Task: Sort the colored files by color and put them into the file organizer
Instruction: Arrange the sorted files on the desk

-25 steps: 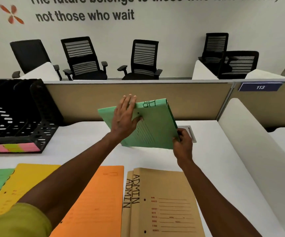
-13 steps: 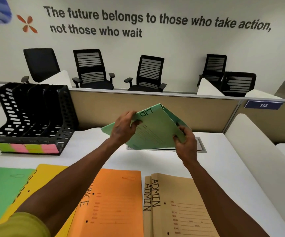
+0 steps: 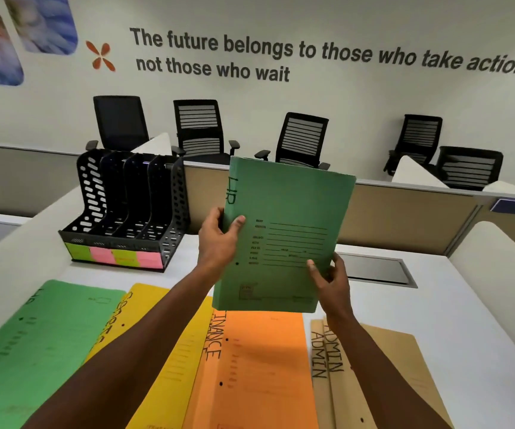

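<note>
— Green file [image 3: 287, 236], the one marked "HR": where has it got to?

— Up in the air above the desk [image 3: 435, 320], upright, printed front facing the person. The left hand [image 3: 219, 243] grips its spine edge, thumb across the cover; the right hand [image 3: 332, 283] pinches the lower right corner, thumb on the front too.

— And the file organizer [image 3: 129, 209]?

— Standing to the left at the back of the desk, well apart from the held file. Black, perforated, several upright slots. Green and pink sticky labels [image 3: 117, 257] run along its front base. I can't see any file in the slots from here.

— What else is lying about?

— A row of files flat on the desk nearest the person. From the left: another green file [image 3: 33, 351], a yellow file [image 3: 144, 305] partly under the left forearm, an orange file [image 3: 265, 366] lettered "FINANCE", and brown files [image 3: 373, 382] lettered "ADMIN", one over the other. The held file hangs just above the orange one's far edge.
</note>
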Tool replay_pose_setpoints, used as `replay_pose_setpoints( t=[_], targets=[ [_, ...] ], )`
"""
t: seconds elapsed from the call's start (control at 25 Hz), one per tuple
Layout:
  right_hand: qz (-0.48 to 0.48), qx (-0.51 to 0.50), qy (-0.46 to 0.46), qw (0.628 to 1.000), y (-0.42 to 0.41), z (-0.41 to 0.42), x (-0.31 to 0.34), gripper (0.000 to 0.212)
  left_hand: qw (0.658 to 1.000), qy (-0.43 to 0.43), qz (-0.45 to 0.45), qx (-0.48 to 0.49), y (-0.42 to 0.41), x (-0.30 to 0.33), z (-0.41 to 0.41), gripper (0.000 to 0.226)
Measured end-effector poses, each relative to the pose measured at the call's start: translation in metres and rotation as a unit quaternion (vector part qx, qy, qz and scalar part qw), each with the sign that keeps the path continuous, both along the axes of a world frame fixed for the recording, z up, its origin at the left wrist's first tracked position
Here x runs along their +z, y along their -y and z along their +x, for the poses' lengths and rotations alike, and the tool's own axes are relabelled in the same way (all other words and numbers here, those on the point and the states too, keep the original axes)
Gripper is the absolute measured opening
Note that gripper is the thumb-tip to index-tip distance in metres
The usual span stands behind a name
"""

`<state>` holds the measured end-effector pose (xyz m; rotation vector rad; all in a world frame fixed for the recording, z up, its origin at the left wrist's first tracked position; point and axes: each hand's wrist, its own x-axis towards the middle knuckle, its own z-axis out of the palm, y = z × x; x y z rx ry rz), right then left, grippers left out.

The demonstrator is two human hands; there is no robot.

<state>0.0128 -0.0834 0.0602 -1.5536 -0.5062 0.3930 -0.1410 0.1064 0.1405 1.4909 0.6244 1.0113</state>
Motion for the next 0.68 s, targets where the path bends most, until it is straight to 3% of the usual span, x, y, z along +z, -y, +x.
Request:
replay_pose_setpoints(
  t=[0.12, 0.44, 0.68],
  targets=[
    [-0.006, 0.017, -0.012, 1.0, -0.013, -0.039, -0.019, 0.069, 0.996, -0.004, -0.083, -0.018, -0.014, -0.009, -0.038, 0.026],
    [-0.038, 0.05, -0.013, 0.998, -0.035, -0.091, -0.03, 0.074, 0.993, -0.039, -0.107, -0.005, -0.03, -0.033, -0.111, 0.033],
    [-0.099, 0.118, 0.02, 0.988, -0.032, -0.097, -0.03, 0.076, 0.978, -0.146, -0.102, -0.108, -0.032, -0.034, -0.142, 0.085]
  ],
)
